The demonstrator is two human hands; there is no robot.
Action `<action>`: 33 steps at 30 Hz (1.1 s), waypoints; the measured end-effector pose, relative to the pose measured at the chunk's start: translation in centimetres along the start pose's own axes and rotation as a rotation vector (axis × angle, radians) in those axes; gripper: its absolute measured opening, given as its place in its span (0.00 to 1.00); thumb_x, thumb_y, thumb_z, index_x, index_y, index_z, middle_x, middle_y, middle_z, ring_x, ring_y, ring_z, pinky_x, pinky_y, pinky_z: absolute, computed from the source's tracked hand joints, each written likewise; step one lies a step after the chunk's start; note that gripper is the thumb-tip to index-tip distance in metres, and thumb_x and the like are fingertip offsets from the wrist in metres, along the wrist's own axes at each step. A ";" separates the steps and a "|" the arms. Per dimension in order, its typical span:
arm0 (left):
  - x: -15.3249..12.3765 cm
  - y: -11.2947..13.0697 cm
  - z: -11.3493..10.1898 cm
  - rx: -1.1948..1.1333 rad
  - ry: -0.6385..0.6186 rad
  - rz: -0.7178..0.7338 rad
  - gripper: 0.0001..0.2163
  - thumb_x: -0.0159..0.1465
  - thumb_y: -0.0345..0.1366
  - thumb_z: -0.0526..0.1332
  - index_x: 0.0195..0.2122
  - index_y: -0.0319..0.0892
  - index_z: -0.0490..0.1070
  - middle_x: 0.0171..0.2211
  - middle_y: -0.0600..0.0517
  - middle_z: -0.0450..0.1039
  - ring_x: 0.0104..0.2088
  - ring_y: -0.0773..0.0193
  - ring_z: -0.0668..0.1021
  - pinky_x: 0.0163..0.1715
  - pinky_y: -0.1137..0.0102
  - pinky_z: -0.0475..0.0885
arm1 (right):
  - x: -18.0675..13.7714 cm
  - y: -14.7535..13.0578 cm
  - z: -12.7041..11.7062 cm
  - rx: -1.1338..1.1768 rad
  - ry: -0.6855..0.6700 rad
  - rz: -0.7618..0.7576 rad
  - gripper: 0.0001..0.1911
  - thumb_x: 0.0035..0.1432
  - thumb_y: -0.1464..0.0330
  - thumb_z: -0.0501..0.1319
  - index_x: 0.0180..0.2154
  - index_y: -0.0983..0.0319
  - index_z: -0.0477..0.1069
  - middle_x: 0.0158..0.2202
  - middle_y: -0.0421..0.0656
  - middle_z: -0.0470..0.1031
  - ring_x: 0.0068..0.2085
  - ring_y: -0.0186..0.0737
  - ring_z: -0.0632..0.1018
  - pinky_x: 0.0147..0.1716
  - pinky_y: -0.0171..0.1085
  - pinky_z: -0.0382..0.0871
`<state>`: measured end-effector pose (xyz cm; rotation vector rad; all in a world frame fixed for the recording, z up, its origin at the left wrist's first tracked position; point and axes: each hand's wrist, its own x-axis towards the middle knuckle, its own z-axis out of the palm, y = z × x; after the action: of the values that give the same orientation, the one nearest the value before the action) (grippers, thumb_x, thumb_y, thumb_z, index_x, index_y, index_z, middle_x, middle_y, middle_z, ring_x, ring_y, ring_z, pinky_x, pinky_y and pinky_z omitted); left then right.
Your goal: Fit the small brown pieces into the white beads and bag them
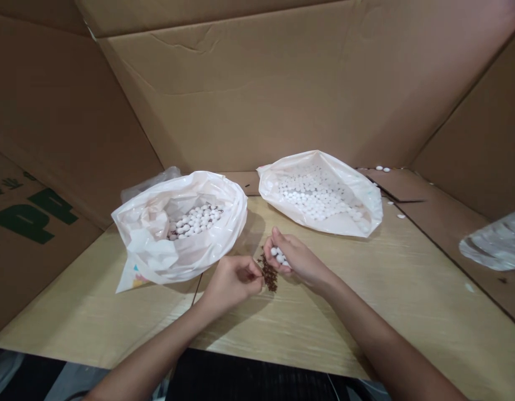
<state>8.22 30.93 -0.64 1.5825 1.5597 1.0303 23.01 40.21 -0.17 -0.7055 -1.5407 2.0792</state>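
Currently right fingers cup white balls; left fingers pressed together beside brown bits.

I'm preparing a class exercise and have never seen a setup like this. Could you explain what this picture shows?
There is no machine here: a person works with two bare hands. The picture comes from a camera worn on their head, looking forward and down, so the forearms enter from the bottom.

On the table stand two open white bags, a left bag and a right bag, both with small white balls inside. Between the hands lies a heap of small brown bits. Cardboard stands behind and at both sides.

The right hand is curled around a few white balls. The left hand has thumb and forefinger pinched at the heap's edge; whether it holds a bit is too small to tell.
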 end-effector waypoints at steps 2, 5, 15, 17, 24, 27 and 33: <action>0.1 0.0 0.1 -0.087 -0.010 -0.020 0.02 0.51 0.26 0.61 0.23 0.37 0.71 0.24 0.52 0.76 0.25 0.68 0.75 0.27 0.74 0.69 | 0.0 0.1 0.0 0.019 -0.015 0.012 0.32 0.55 0.40 0.53 0.24 0.63 0.64 0.15 0.34 0.59 0.13 0.24 0.54 0.12 0.26 0.42; 0.2 0.3 0.1 -0.213 -0.011 -0.023 0.05 0.50 0.25 0.62 0.29 0.38 0.72 0.25 0.53 0.76 0.27 0.68 0.77 0.29 0.74 0.72 | 0.0 0.2 0.1 0.049 -0.025 0.026 0.30 0.55 0.42 0.54 0.24 0.64 0.64 0.15 0.34 0.59 0.13 0.23 0.54 0.12 0.26 0.42; 0.0 0.9 -0.3 -0.365 -0.004 -0.082 0.02 0.53 0.30 0.67 0.28 0.38 0.77 0.28 0.49 0.80 0.28 0.64 0.80 0.30 0.71 0.75 | -0.2 -0.3 0.6 0.106 -0.027 0.117 0.17 0.61 0.57 0.54 0.27 0.63 0.64 0.15 0.33 0.60 0.13 0.23 0.54 0.11 0.24 0.40; -0.1 1.1 -0.4 -0.424 -0.003 -0.084 0.03 0.53 0.31 0.68 0.28 0.39 0.78 0.29 0.49 0.81 0.30 0.63 0.81 0.32 0.70 0.77 | -0.3 -0.4 0.7 0.096 -0.026 0.126 0.13 0.59 0.60 0.55 0.27 0.62 0.63 0.16 0.33 0.60 0.13 0.22 0.54 0.11 0.24 0.40; -0.4 1.6 -0.6 -0.464 0.019 -0.036 0.02 0.56 0.31 0.67 0.30 0.40 0.79 0.30 0.50 0.81 0.30 0.63 0.81 0.34 0.70 0.77 | -0.1 0.2 1.0 0.045 -0.022 0.104 0.16 0.58 0.56 0.56 0.29 0.62 0.64 0.15 0.33 0.60 0.13 0.23 0.55 0.12 0.24 0.42; -0.4 1.4 -0.7 -0.395 0.047 0.035 0.02 0.57 0.30 0.66 0.30 0.41 0.79 0.30 0.50 0.80 0.31 0.64 0.80 0.34 0.70 0.76 | 0.0 0.6 1.2 0.021 -0.026 0.085 0.20 0.59 0.51 0.55 0.29 0.62 0.64 0.16 0.33 0.60 0.14 0.23 0.55 0.12 0.25 0.43; -0.4 1.2 -0.7 -0.209 0.138 0.146 0.02 0.58 0.30 0.66 0.29 0.42 0.79 0.36 0.49 0.71 0.39 0.64 0.76 0.37 0.71 0.73 | -0.3 0.9 1.4 -0.044 -0.042 0.018 0.25 0.59 0.44 0.53 0.31 0.61 0.61 0.17 0.33 0.60 0.15 0.25 0.56 0.13 0.26 0.47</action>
<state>8.11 30.43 0.69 1.5246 1.3881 1.3617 22.25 38.80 -0.65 -0.6981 -1.6130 2.0914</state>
